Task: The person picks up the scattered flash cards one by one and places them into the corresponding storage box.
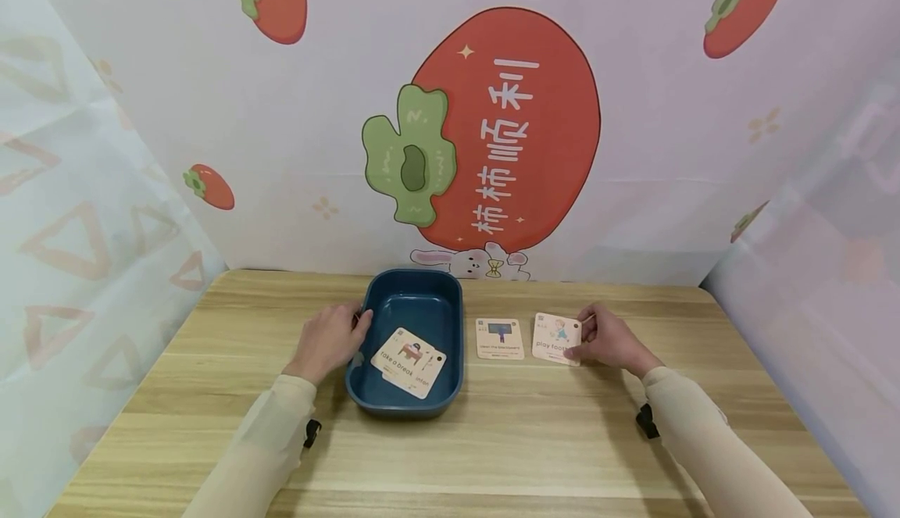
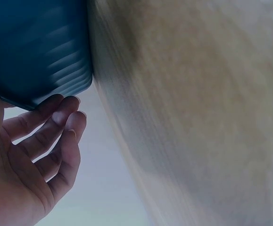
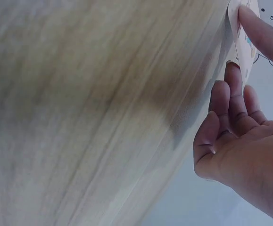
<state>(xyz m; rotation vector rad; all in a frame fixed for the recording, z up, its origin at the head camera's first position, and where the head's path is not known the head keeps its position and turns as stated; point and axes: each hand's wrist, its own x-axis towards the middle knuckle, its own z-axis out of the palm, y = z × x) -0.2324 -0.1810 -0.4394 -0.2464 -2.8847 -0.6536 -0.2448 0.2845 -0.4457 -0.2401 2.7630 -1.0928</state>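
Observation:
My left hand (image 1: 329, 340) grips the left rim of a dark blue plastic bin (image 1: 450, 323), thumb over the edge. From below, the left wrist view shows its fingers (image 2: 63, 155) bent against the bin's outer side wall. Two overlapping picture cards (image 1: 409, 362) lie inside the bin; the top one reads "take a break", and the lower is mostly covered. At the right, my right hand (image 1: 613, 338) pinches the right edge of a "play football" card (image 1: 555, 338), thumb on its face and fingers beneath. Left of it, a card with a blue blackboard picture (image 1: 500, 338) lies flat on the table.
The wood-grain table (image 1: 520, 448) ends at a backdrop (image 1: 316, 151) printed with red persimmons and a rabbit. White patterned sheets hang at left and right. A black strap shows at each wrist.

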